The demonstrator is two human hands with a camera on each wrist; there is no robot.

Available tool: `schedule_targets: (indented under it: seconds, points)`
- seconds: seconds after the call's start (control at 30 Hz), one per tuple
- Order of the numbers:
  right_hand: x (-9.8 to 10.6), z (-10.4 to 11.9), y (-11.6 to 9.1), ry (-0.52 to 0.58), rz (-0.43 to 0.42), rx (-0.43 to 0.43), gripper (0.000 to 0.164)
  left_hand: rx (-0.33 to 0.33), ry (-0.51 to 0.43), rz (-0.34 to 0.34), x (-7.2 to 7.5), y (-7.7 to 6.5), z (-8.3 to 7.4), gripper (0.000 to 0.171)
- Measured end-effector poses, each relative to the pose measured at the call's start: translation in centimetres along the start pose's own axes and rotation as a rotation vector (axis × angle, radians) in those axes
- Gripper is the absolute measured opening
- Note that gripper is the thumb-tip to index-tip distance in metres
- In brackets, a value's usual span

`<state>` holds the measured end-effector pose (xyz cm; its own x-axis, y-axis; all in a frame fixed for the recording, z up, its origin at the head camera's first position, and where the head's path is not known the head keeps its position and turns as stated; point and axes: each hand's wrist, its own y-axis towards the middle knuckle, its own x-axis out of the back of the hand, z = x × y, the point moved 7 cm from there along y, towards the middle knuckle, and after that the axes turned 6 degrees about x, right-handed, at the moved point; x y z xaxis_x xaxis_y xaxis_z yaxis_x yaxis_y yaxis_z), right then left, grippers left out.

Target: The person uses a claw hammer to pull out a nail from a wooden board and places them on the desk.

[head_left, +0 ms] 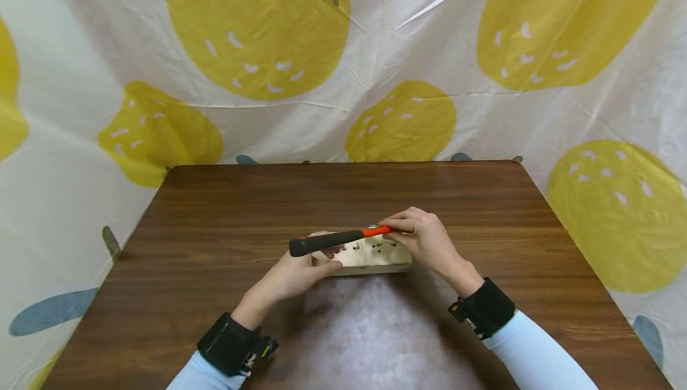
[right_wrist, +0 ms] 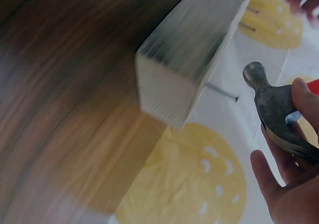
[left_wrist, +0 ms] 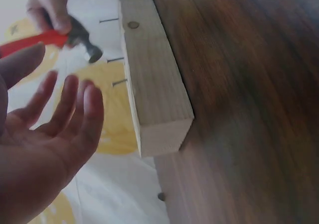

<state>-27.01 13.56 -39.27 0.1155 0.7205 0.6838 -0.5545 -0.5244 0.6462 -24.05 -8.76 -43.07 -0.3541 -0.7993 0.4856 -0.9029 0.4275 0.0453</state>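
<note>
1. Pale, wrinkled cloth [head_left: 290,130] printed with yellow fruit hangs behind a dark brown wood-grain table [head_left: 225,211] in the head view. Near the table's middle lies a pale rectangular wooden block [head_left: 370,260], small dark nails [head_left: 356,247] standing in its top. From where I stand, a hammer [head_left: 338,239] with a red shaft and black grip slants above it, grip end over the person's left hand [head_left: 292,275] at the block's left end. The right hand [head_left: 427,240] grips the hammer's other end. Black wristbands [head_left: 485,308] sit beside light-blue sleeves [head_left: 539,348].

2. Over at the left wrist view, I see the left hand open, fingers loosely bent and holding nothing, the red shaft passing beyond its thumb. Three nails jut from the block; a round knot [left_wrist: 133,25] marks its side.

3. By the right wrist view, the right thumb and fingers pinch the hammer close to its grey metal head [right_wrist: 274,104], which is near one nail and apart from the block.
</note>
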Motion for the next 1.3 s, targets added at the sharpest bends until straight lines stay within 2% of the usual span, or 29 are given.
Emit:
schedule_targets:
  seconds: [0.17, 0.23, 0.37, 0.5, 0.6, 0.7, 0.8, 0.97, 1.13, 1.3]
  points:
    - [-0.6, 0.9, 0.3, 0.138, -0.011, -0.036, 0.027, -0.129, 0.039, -0.128, -0.3, 0.9, -1.5, 0.039]
    - [-0.9, 1.4, 0.4, 0.181, -0.003, -0.059, 0.027, -0.175, 0.008, -0.159, -0.5, 1.2, -1.9, 0.04]
    - [-1.6, 2.1, 0.5, 0.25, 0.008, -0.103, 0.027, -0.241, -0.054, -0.194, -0.8, 1.5, -2.5, 0.043]
    - [-2.3, 2.7, 0.4, 0.318, -0.001, -0.15, 0.026, -0.333, -0.087, -0.22, -0.9, 1.4, -3.2, 0.038]
    - [-2.8, 3.0, 0.1, 0.372, -0.017, -0.204, 0.025, -0.413, -0.073, -0.249, -0.9, 1.1, -3.8, 0.037]
    - [-3.3, 3.0, -0.1, 0.439, -0.048, -0.255, 0.024, -0.467, -0.055, -0.26, -0.9, 0.9, -4.2, 0.036]
    - [-3.8, 3.1, -0.2, 0.528, -0.076, -0.289, 0.021, -0.484, -0.061, -0.258, -1.0, 0.7, -4.4, 0.032]
    - [-4.4, 3.0, -0.6, 0.627, -0.098, -0.356, 0.019, -0.472, -0.113, -0.241, -1.1, 0.7, -4.4, 0.03]
    - [-4.7, 2.7, -1.2, 0.631, -0.109, -0.417, 0.019, -0.449, -0.097, -0.248, -1.3, 0.6, -4.4, 0.026]
    - [-5.0, 2.8, -1.2, 0.588, -0.098, -0.428, 0.019, -0.421, -0.067, -0.286, -1.3, 0.4, -4.1, 0.025]
